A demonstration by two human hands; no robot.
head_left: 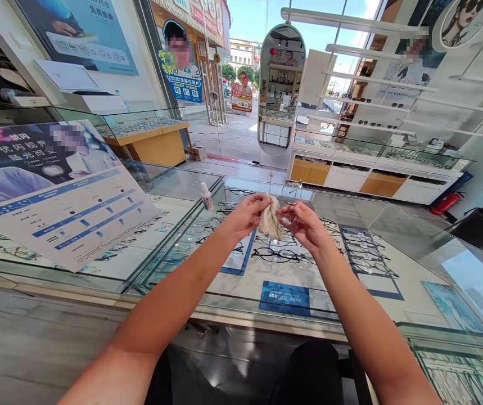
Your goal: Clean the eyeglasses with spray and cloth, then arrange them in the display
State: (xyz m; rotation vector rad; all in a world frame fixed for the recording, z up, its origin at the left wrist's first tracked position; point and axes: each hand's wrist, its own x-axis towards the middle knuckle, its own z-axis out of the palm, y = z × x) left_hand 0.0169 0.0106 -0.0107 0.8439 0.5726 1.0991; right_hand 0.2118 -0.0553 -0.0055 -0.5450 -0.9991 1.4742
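Above the glass counter, my left hand (pixel 247 214) pinches a beige cloth (pixel 270 220), which hangs down in folds. To its right, my right hand (pixel 304 223) has its fingers closed on a pair of thin-framed eyeglasses (pixel 292 191). One lens sticks up past the fingertips, and the cloth touches or overlaps the near part of the frame; which of the two is hard to see. A small white spray bottle (pixel 206 197) stands upright on the counter, left of my left hand. Under the glass, dark-framed spectacles (pixel 275 255) lie in rows below both hands.
The glass display counter (pixel 224 306) spans the space before me. A large printed sign (pixel 62 191) leans on its left part. Beyond are an oval mirror (pixel 281 90), wall shelves (pixel 376 53) with glasses, another showcase (pixel 152 135) and a red fire extinguisher (pixel 446 203).
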